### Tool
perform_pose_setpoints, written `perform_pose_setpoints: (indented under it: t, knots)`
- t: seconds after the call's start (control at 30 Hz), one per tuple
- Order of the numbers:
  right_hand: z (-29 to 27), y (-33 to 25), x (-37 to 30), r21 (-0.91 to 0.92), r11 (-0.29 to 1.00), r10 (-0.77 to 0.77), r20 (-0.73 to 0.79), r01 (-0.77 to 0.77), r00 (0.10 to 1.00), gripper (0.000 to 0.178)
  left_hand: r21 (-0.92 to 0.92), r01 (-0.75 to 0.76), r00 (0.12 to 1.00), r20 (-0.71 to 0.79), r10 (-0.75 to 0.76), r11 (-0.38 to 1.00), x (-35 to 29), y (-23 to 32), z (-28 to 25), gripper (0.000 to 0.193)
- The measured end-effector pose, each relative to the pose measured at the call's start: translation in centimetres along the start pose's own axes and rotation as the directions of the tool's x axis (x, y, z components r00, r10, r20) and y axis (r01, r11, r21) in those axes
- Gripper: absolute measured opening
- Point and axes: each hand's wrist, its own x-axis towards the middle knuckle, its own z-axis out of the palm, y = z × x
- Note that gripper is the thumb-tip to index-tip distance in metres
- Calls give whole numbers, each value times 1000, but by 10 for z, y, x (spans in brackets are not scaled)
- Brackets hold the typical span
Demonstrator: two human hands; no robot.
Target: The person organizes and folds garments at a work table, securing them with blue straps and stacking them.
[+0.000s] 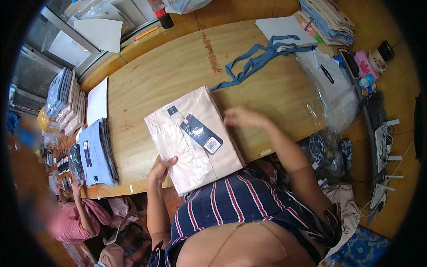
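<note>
A stack of folded pale pink shirts (195, 164) in clear plastic lies tilted on the table's near edge, close against my body. A dark hang tag (202, 135) with a white barcode label is on the top shirt. My left hand (163, 169) grips the stack's lower left edge, thumb on top and fingers hidden beneath. Beside the upper right edge is my right hand (243, 117), its fingers bent and somewhat blurred; whether they touch the stack or hold anything is unclear.
Blue fabric strips (260, 58) lie across the far right of the wooden table (164, 66), near white papers (284, 31). Folded blue shirts (95, 153) sit at the left edge, by a person in pink (86, 218). More folded garments (329, 20) are piled far right.
</note>
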Motion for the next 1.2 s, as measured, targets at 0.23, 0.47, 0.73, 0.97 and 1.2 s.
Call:
perform_pose_setpoints:
  t: [0.23, 0.47, 0.73, 0.97, 1.2]
  knots:
    - [-77, 103, 33, -563, 595, -191, -792, -573, 579, 20, 857, -316, 682, -92, 726, 406, -5, 15, 13, 82]
    - [-14, -68, 7, -9, 929, -366, -167, 370, 915, 16, 483, -790, 504, 162, 848, 378, -17, 89, 137, 48]
    - [-85, -68, -71, 106, 967, -239, 37, 234, 970, 14, 230, -375, 833, 509, 217, 898, -44, 116, 26, 22]
    - [-85, 12, 66, 23, 991, -122, -294, 134, 948, 20, 364, -393, 914, 59, 400, 844, 72, 115, -71, 24]
    - [-8, 39, 135, 339, 933, 201, -224, -117, 954, 24, 214, -202, 918, -299, 261, 956, 142, 56, -71, 25]
